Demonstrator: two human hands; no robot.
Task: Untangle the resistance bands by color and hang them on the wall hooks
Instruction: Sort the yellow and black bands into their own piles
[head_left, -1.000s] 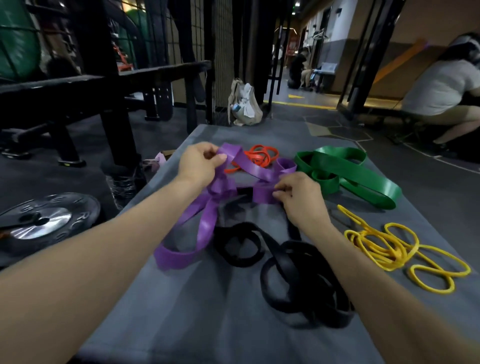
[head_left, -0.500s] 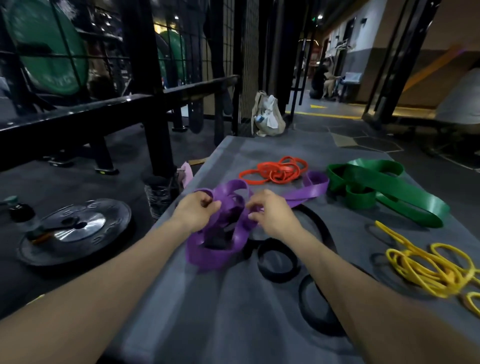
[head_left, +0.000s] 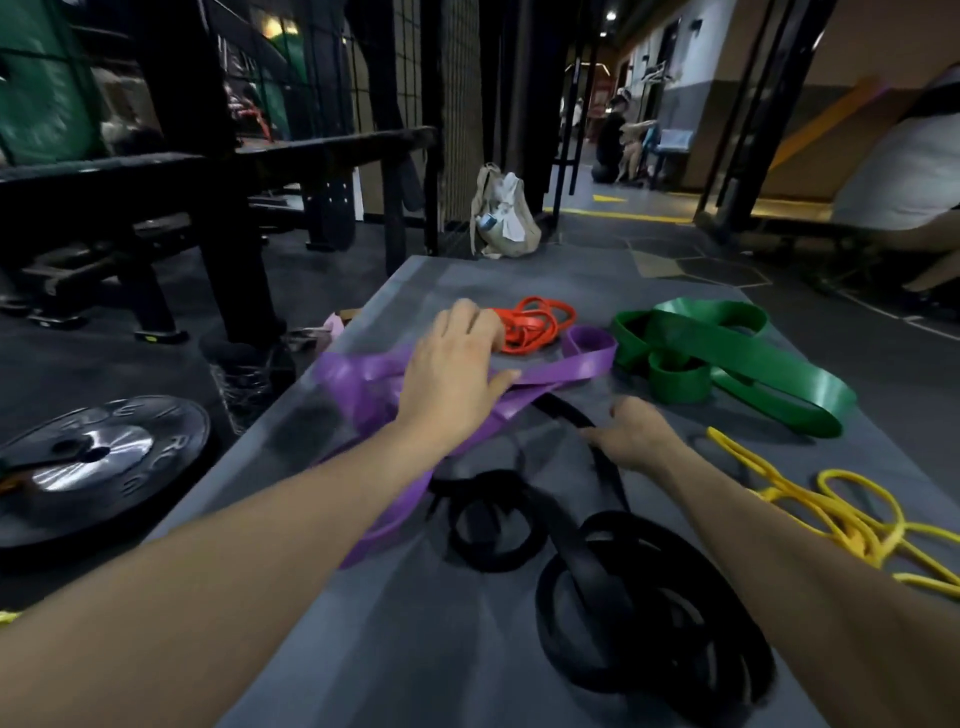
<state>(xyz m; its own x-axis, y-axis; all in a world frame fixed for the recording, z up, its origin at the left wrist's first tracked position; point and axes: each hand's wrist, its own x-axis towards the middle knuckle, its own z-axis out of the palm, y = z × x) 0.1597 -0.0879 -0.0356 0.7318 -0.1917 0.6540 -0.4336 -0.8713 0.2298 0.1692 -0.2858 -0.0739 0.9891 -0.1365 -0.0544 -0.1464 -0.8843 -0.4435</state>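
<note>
While the left hand lies on the purple band with its fingers reaching toward the orange band, the thumb points out to the right along the purple strip. I cannot tell if those fingers are curled around the band or just lying on it. The right hand is lower down, and its fingers are curled around a strip of the black band. The purple band crosses over the black one near the middle of the grey tabletop. The green band lies folded on the far right. The yellow band is in a loose pile by the right arm. A round weight plate sits on the floor to the left.
</note>
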